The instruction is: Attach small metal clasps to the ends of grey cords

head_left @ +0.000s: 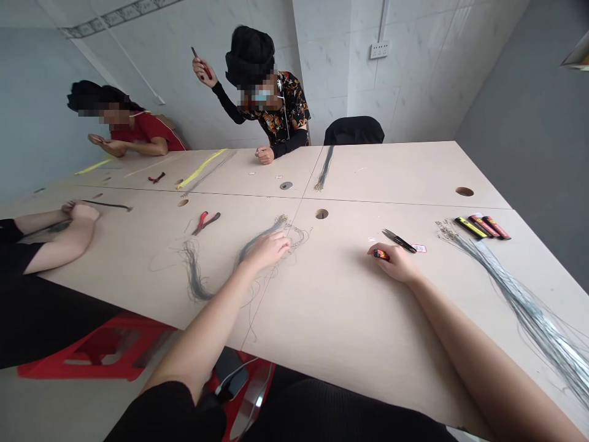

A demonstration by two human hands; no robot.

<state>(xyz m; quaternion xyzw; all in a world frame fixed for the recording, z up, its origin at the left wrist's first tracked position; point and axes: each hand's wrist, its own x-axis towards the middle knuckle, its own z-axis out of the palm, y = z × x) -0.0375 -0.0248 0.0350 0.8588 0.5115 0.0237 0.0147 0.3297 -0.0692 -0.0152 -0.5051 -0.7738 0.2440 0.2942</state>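
My left hand (271, 248) rests over a bundle of thin grey cords (248, 245), its fingers curled and pressed together. Whatever lies between its fingertips is too small to tell. Fine loose strands loop around this hand. The bundle's far end (281, 219) has small gold-coloured tips. A second tangle of grey cords (196, 276) lies to the left. My right hand (399, 263) is closed around a lighter (381, 254), whose red and black end shows at the fingers. Just beyond it lie black thread snips (399, 240) and a small white label with red print (419, 248).
Three lighters (483, 227) and a long grey cord bundle (510, 282) lie at the right. Red-handled pliers (205, 223) are left of my hand. The table (350, 319) has round holes, one (321, 213) ahead. Co-workers sit opposite and at my left; one raises a tool (202, 63).
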